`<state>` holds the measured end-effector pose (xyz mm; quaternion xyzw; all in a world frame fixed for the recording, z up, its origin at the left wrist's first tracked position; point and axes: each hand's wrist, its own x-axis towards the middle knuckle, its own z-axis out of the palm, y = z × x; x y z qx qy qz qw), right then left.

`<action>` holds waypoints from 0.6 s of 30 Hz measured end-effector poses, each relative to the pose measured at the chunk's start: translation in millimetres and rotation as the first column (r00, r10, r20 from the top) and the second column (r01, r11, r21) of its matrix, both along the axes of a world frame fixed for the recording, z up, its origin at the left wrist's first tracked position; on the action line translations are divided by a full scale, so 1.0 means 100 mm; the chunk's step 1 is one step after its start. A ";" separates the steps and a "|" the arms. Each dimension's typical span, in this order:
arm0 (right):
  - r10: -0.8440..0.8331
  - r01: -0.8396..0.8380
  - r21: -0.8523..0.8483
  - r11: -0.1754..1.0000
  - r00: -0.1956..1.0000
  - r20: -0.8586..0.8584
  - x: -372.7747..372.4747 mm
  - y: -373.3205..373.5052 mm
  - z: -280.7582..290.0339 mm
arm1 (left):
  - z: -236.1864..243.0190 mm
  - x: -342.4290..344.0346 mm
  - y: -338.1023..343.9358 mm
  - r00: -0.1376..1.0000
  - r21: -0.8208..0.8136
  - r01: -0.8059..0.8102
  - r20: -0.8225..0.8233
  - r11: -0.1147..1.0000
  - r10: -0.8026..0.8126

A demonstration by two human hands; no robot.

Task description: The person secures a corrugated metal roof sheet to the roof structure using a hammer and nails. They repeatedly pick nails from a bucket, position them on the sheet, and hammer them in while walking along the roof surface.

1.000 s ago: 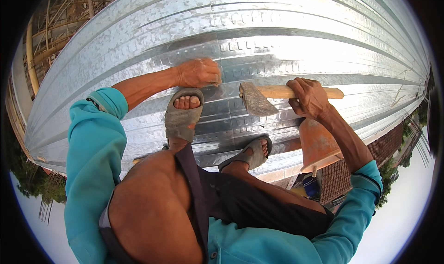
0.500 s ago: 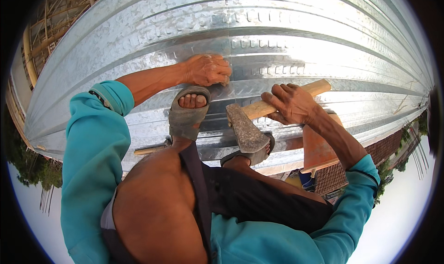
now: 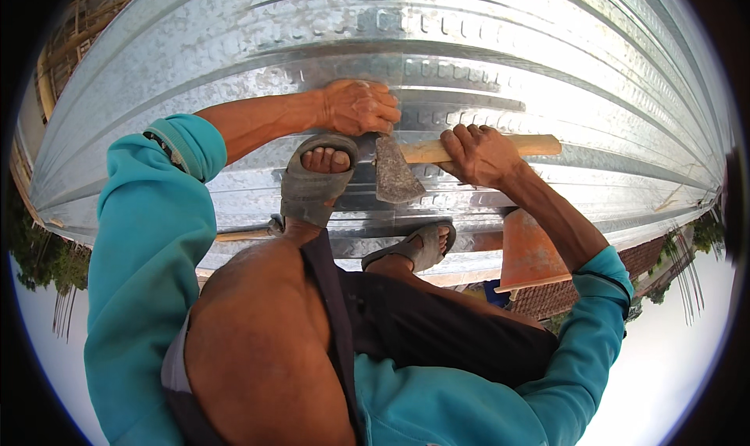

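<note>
Dark-grey wedge-shaped steel hatchet head [image 3: 397,174], mottled. Pale-tan straight wooden handle [image 3: 534,144]. Silver corrugated metal sheeting [image 3: 234,51]: blotchy spangle, parallel ridge stripes, dash-like embossed rows. Plain teal long-sleeved fabric shirt [image 3: 156,235]. Plain near-black fabric shorts [image 3: 453,329]. Grey-brown open-toed strap sandals [image 3: 316,188]. Orange bucket-shaped container [image 3: 525,247], paler blotches. Green background foliage [image 3: 58,266].

Sheeting [image 3: 211,71]: ribbed metal, silvery and mottled, smooth between its embossed marks; finish glossy, with strong glare toward the right. Hatchet [image 3: 414,153]: head [image 3: 397,179] of dull grey metal, rough and speckled; handle [image 3: 535,144] of pale wood, matt. Second handle [image 3: 241,235], at left: wood also, lighter in tone. Sandals [image 3: 316,190]: matt grey, scuffed (rubber or plastic, not determinable). Orange container [image 3: 531,251]: matt, streaked surface. Sleeve [image 3: 156,235]: teal cloth, soft, creased. Shorts [image 3: 449,321]: dark matt cloth.
</note>
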<state>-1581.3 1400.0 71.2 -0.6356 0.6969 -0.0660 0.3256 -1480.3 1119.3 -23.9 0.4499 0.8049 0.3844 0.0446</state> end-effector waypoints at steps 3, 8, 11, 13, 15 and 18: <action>-0.045 0.047 0.058 0.997 0.998 -0.037 0.00 -0.05 0.05 | -0.05 0.04 0.01 0.999 -0.046 -0.041 -0.017 0.998 0.040; 0.063 -0.039 -0.274 0.961 0.995 0.082 -0.03 -0.09 0.20 | -0.03 0.05 0.00 0.997 -0.028 -0.038 -0.074 0.999 0.035; 0.034 -0.034 0.108 0.994 0.999 0.000 -0.07 -0.03 -0.06 | 0.00 0.04 0.01 0.999 -0.065 -0.006 -0.050 0.998 0.003; 0.061 -0.060 0.011 0.998 0.998 -0.030 -0.06 0.01 -0.01 | -0.02 0.02 -0.01 0.999 -0.077 0.009 -0.037 0.997 -0.012; 0.070 -0.067 -0.155 0.986 0.997 0.013 -0.11 -0.02 0.06 | -0.05 0.03 0.00 0.999 -0.051 0.006 -0.042 0.999 -0.008; 0.073 -0.047 -0.284 0.958 0.994 0.084 0.01 0.00 0.09 | -0.07 0.06 0.01 0.999 0.010 -0.031 -0.020 0.999 0.032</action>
